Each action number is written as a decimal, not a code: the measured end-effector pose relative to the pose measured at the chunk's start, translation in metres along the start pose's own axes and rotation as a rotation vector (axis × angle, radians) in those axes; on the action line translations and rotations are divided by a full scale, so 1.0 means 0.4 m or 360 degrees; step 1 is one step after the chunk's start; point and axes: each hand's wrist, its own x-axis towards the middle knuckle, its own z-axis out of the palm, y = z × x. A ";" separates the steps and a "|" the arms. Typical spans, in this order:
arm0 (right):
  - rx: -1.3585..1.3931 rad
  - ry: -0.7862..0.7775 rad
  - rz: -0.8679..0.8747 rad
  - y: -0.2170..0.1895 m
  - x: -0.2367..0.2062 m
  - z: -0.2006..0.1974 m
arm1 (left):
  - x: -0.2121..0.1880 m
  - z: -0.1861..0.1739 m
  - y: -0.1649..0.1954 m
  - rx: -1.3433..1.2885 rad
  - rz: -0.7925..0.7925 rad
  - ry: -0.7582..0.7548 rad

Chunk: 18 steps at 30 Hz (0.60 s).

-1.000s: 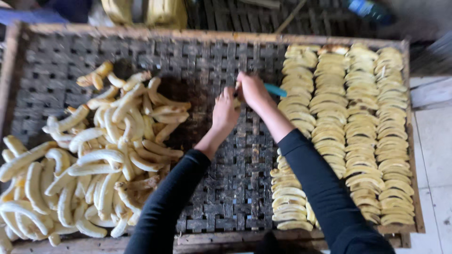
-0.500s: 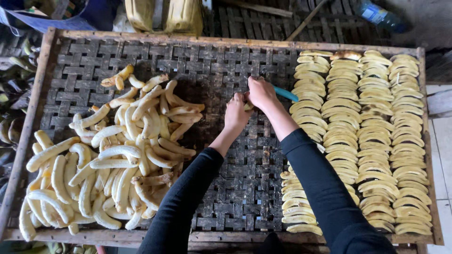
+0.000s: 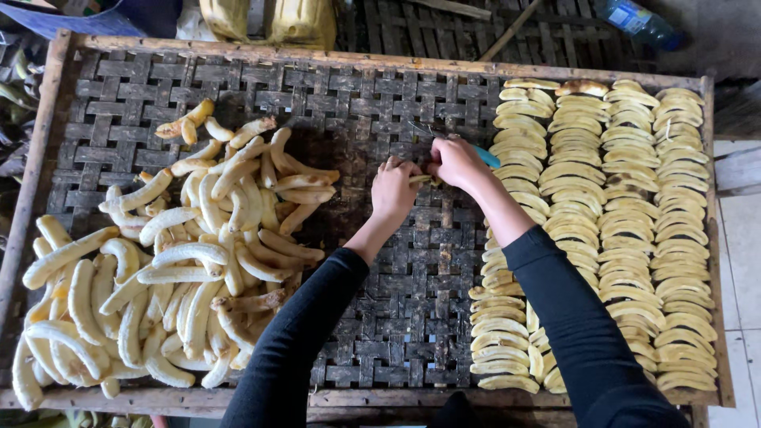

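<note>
My left hand (image 3: 394, 189) and my right hand (image 3: 456, 161) meet over the middle of a woven drying tray (image 3: 357, 95). Between them is a peeled banana piece (image 3: 420, 179), gripped by the left hand's fingers. The right hand is closed on a knife with a blue handle (image 3: 487, 156) that sticks out to the right; its thin blade (image 3: 422, 131) points up and left. A loose pile of peeled whole bananas (image 3: 166, 254) lies on the tray's left. Neat rows of banana slices (image 3: 618, 230) cover the right side.
The tray has a wooden frame (image 3: 396, 62). Yellow plastic containers (image 3: 269, 20) stand beyond its far edge, a plastic bottle (image 3: 634, 20) lies at the upper right, and a blue object (image 3: 71, 16) sits at the upper left. Pale floor tiles (image 3: 741, 261) show on the right.
The view has shifted, so the tray sits more to the right in frame. Both hands stay together at the tray's middle, working on the banana piece with the knife.
</note>
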 end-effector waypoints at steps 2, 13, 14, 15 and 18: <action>0.0009 0.0031 -0.0018 0.004 0.000 0.010 | -0.005 0.002 0.000 0.0024 0.0021 -0.0009; 0.0026 0.0157 0.0174 -0.018 -0.010 0.031 | -0.002 0.024 -0.013 -0.0002 -0.0131 -0.0259; 0.0086 0.0208 0.0126 -0.008 -0.014 0.031 | -0.003 0.027 -0.015 -0.0022 -0.0143 -0.0281; 0.0094 0.0111 0.0161 0.004 -0.020 0.030 | -0.004 0.029 -0.015 -0.0045 -0.0158 -0.0303; 0.0093 -0.0032 0.0071 0.046 -0.041 0.029 | -0.004 0.033 -0.015 -0.0130 -0.0189 -0.0318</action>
